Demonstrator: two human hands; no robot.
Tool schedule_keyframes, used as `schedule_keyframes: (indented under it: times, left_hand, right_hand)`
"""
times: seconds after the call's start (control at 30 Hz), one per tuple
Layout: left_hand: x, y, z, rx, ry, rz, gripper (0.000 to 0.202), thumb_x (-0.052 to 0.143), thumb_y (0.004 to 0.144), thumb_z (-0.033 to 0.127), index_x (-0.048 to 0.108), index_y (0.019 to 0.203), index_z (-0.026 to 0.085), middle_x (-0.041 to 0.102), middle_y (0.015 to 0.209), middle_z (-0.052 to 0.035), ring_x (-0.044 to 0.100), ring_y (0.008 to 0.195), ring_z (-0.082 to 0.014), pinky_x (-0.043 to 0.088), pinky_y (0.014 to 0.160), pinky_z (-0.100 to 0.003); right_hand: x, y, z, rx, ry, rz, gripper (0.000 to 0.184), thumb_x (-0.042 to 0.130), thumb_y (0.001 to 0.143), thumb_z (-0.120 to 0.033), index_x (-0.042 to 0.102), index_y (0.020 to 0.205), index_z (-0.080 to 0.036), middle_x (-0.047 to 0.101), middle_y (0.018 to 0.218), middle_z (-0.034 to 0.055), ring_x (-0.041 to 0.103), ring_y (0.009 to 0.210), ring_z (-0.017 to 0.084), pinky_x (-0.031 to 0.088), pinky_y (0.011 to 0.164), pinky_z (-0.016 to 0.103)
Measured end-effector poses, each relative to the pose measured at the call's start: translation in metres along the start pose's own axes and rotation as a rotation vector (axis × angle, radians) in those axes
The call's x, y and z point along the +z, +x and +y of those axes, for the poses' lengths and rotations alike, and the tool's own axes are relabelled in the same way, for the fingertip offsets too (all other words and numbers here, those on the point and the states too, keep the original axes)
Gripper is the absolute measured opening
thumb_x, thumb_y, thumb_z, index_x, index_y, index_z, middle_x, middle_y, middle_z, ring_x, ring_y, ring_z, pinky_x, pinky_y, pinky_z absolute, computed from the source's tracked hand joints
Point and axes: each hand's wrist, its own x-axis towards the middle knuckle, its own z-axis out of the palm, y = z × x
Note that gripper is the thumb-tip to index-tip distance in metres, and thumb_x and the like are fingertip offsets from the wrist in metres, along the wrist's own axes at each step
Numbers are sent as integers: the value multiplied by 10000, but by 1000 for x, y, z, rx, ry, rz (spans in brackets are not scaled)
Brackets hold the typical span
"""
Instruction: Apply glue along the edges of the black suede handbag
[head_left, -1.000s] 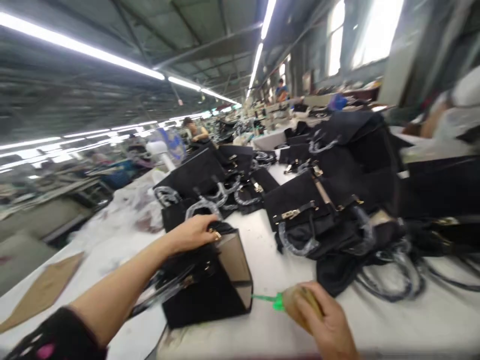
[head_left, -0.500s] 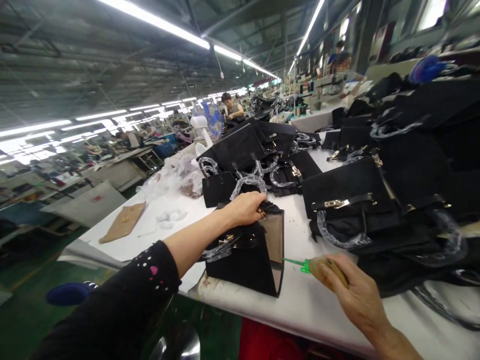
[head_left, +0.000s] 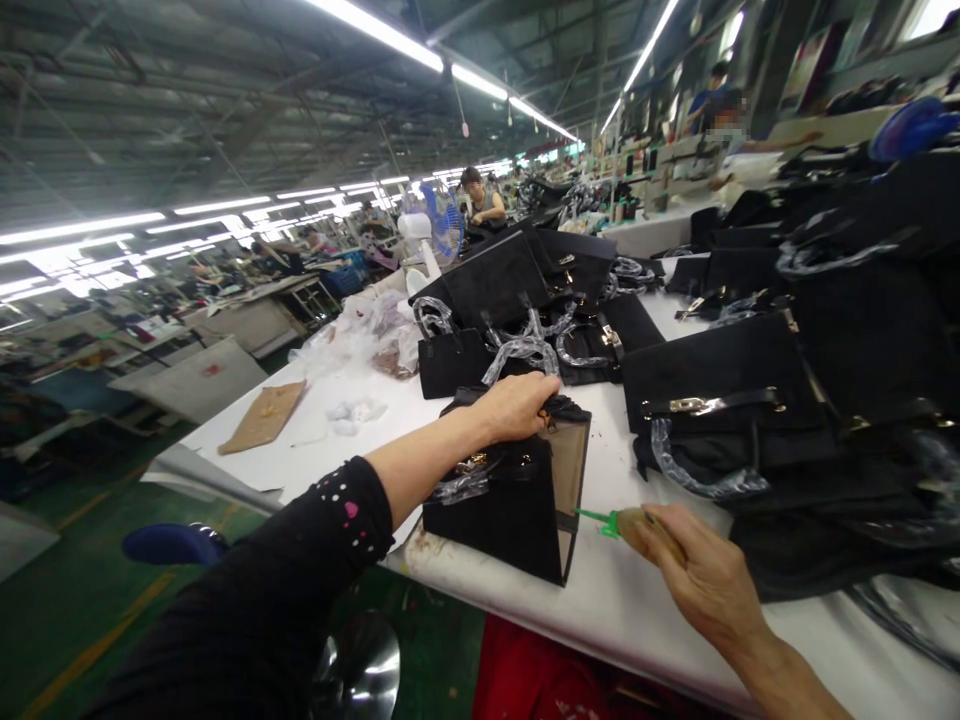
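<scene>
I take the upright black suede handbag with the tan side panel (head_left: 517, 505) as my landmark. It stands at the near edge of the long white worktable (head_left: 622, 610), tan end turned toward me, so that its side is open to the tool coming from the right. My left hand (head_left: 517, 405) rests on top of the bag, fingers curled down over the gathered black top; I judge the hold is there to steady the bag so it does not tip or slide. Its plastic-wrapped handle (head_left: 465, 482) hangs down the bag's left face, below that hand.

Just right of the bag's tan panel, my right hand (head_left: 697, 575) is closed around a tan-handled tool with a thin green tip (head_left: 611, 523). The fingers are wrapped tight round the handle, with nothing spread, and the green tip points at the panel's lower edge; whether it touches, I cannot tell.

Behind the bag, further up the table, lies a heap of finished black handbags with gold clasps and wrapped handles (head_left: 720, 400). To the bag's left on the table lie a flat brown cardboard piece (head_left: 264, 415) and crumpled clear plastic bags (head_left: 367, 335). Beyond those stands a white fan with blue blades (head_left: 435, 225), and a person sits working behind it (head_left: 484, 200).
</scene>
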Motion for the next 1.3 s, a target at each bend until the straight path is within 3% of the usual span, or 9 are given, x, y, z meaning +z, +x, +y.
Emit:
schedule_keyframes:
  times: [0.17, 0.3, 0.53, 0.7, 0.87, 1.0, 1.13, 1.3]
  left_hand:
    - [0, -2, 5, 11, 26, -1, 215, 537, 846, 194, 523, 1060, 215, 624, 1076, -73, 662, 939, -251, 522, 762, -336]
    - [-1, -3, 9, 6, 53, -4, 236, 548, 837, 182, 511, 1067, 220, 615, 1096, -69, 668, 937, -247, 534, 763, -339]
    - [0, -5, 15, 22, 109, -1, 229, 536, 854, 201, 504, 1079, 219, 602, 1115, -72, 680, 902, -259, 558, 730, -369]
    - [2, -7, 19, 29, 137, 19, 225, 559, 869, 232, 506, 1087, 214, 602, 1112, -71, 681, 907, -262, 564, 673, -353]
    - [3, -8, 22, 39, 150, 42, 224, 566, 881, 250, 508, 1094, 210, 604, 1107, -67, 684, 900, -270, 568, 655, -362]
    - [2, -10, 25, 29, 161, 46, 211, 567, 884, 245, 510, 1084, 207, 604, 1103, -66, 685, 897, -266, 571, 664, -365]
    - [1, -13, 29, 10, 162, 45, 219, 583, 885, 247, 509, 1088, 209, 601, 1107, -65, 682, 920, -254, 570, 682, -348]
    - [-1, -17, 32, 6, 157, 47, 213, 576, 891, 239, 508, 1090, 206, 594, 1118, -68, 674, 946, -254, 572, 711, -349]
  right_hand:
    - [0, 3, 4, -39, 19, -71, 202, 504, 1004, -359, 651, 958, -228, 671, 784, -2, 677, 710, 140, 507, 652, 236]
    - [0, 5, 3, -72, -16, -26, 188, 506, 1009, -349, 632, 1008, -210, 663, 823, 11, 670, 739, 145, 488, 676, 248]
    - [1, 8, -2, -84, 3, -88, 165, 496, 1016, -318, 621, 976, -218, 628, 778, -3, 641, 712, 140, 463, 667, 256]
    - [0, 10, -6, 33, 34, -152, 231, 480, 1017, -361, 612, 876, -234, 619, 750, -14, 625, 671, 136, 449, 634, 256]
    - [2, 12, -3, 104, 31, -112, 247, 465, 1013, -416, 623, 945, -239, 661, 838, 3, 654, 738, 152, 453, 685, 267]
    - [2, 13, -1, 196, 24, -194, 347, 464, 995, -494, 582, 792, -238, 614, 730, -16, 605, 641, 145, 417, 612, 269]
    - [1, 17, -6, 227, 21, -182, 371, 432, 992, -531, 598, 827, -243, 625, 759, -11, 610, 677, 157, 417, 641, 276]
    - [1, 19, -8, 288, 27, -242, 424, 446, 970, -570, 525, 720, -237, 560, 660, -28, 555, 596, 149, 390, 580, 270]
